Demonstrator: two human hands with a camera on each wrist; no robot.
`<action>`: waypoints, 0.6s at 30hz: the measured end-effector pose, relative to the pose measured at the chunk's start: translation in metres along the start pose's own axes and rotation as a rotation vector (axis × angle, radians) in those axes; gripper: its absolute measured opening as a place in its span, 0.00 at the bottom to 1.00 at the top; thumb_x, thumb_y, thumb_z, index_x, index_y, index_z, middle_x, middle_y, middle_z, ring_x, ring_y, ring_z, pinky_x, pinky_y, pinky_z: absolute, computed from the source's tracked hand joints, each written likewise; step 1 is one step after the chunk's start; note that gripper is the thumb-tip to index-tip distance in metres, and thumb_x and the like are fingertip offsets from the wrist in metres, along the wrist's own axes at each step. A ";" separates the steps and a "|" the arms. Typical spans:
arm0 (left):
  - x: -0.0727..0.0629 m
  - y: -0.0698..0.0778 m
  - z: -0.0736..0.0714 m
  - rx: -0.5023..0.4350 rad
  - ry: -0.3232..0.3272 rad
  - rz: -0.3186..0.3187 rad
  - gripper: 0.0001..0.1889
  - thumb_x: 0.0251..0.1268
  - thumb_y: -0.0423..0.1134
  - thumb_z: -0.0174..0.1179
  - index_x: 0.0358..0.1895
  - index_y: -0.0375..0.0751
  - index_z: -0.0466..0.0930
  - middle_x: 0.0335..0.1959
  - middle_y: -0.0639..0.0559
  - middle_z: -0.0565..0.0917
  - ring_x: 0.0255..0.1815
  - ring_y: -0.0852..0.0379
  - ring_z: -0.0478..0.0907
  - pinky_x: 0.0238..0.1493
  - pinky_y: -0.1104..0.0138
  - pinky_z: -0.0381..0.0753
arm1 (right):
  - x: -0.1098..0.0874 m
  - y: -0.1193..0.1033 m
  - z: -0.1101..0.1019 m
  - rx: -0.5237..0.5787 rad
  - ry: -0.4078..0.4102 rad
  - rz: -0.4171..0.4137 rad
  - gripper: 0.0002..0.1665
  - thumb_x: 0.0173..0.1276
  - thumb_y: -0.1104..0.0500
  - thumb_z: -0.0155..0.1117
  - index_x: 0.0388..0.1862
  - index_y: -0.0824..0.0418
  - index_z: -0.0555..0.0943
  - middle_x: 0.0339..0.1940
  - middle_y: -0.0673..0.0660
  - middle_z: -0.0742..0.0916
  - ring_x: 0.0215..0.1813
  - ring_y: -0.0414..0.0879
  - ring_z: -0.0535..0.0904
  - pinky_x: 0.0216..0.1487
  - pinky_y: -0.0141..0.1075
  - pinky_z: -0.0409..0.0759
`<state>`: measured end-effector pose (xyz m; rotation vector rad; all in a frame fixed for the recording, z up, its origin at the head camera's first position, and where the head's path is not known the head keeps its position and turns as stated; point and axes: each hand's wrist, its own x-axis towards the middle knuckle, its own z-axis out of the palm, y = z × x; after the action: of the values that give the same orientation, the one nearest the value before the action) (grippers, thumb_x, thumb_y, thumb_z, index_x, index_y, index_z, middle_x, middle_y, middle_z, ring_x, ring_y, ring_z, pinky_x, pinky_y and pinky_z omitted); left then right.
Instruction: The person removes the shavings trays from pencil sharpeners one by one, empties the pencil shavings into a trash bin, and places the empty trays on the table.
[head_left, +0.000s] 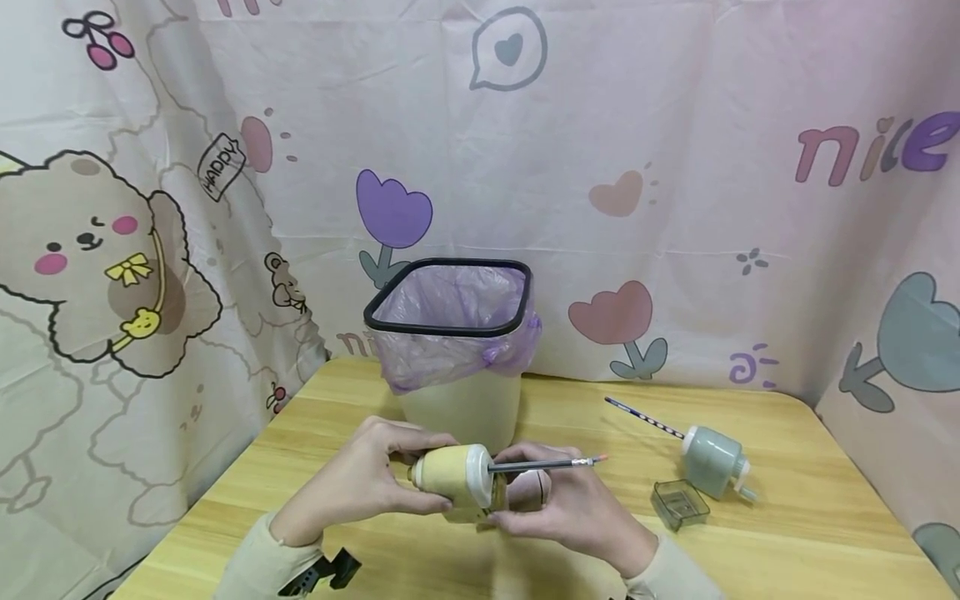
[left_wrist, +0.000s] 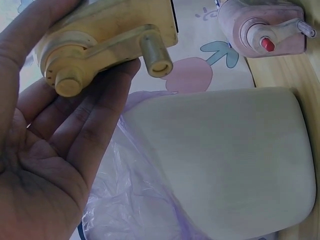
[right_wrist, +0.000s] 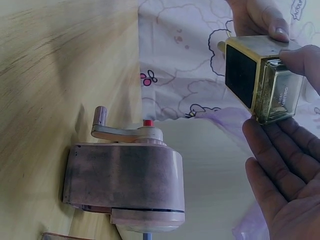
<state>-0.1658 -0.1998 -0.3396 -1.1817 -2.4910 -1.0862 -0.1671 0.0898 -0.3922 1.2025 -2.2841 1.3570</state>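
My left hand [head_left: 360, 479] grips a yellow crank pencil sharpener [head_left: 444, 472], held up over the table in front of the bin. A dark pencil [head_left: 536, 465] with a pinkish end sticks out of its white front, pointing right. The sharpener's crank handle [left_wrist: 157, 55] faces the left wrist camera. My right hand [head_left: 566, 504] pinches the sharpener's clear shavings drawer [right_wrist: 282, 92], thumb above and fingertips at its lower edge. The drawer sits against the sharpener body beside the dark base.
A waste bin [head_left: 461, 408] with a black rim and purple liner [head_left: 498, 354] stands behind the hands. On the right lies a grey-green sharpener [head_left: 708, 461] holding a patterned pencil [head_left: 645, 417]. Its loose clear drawer [head_left: 680, 506] is beside it on the wooden table [head_left: 810, 533].
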 end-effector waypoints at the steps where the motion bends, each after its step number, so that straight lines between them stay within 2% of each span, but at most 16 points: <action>1: 0.000 0.000 0.000 0.000 -0.001 -0.004 0.25 0.53 0.45 0.85 0.57 0.54 0.91 0.47 0.64 0.93 0.39 0.70 0.84 0.38 0.69 0.89 | 0.000 0.000 0.000 -0.005 0.003 -0.002 0.23 0.61 0.54 0.84 0.54 0.43 0.85 0.47 0.39 0.92 0.46 0.33 0.88 0.52 0.32 0.88; 9: 0.000 0.001 -0.002 0.001 -0.010 -0.006 0.26 0.53 0.45 0.85 0.58 0.54 0.91 0.47 0.64 0.93 0.39 0.69 0.84 0.39 0.69 0.89 | 0.000 -0.001 -0.001 0.012 0.000 -0.012 0.23 0.61 0.55 0.84 0.54 0.45 0.86 0.48 0.40 0.93 0.46 0.33 0.90 0.53 0.38 0.89; 18: -0.002 0.000 -0.002 -0.004 -0.012 -0.011 0.25 0.54 0.45 0.85 0.58 0.54 0.91 0.48 0.63 0.93 0.40 0.69 0.85 0.39 0.69 0.90 | -0.001 -0.002 0.000 0.035 -0.001 -0.010 0.23 0.62 0.55 0.84 0.55 0.46 0.86 0.48 0.40 0.93 0.45 0.34 0.90 0.53 0.38 0.90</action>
<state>-0.1645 -0.2027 -0.3387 -1.1804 -2.5081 -1.0899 -0.1653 0.0902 -0.3915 1.2239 -2.2612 1.3991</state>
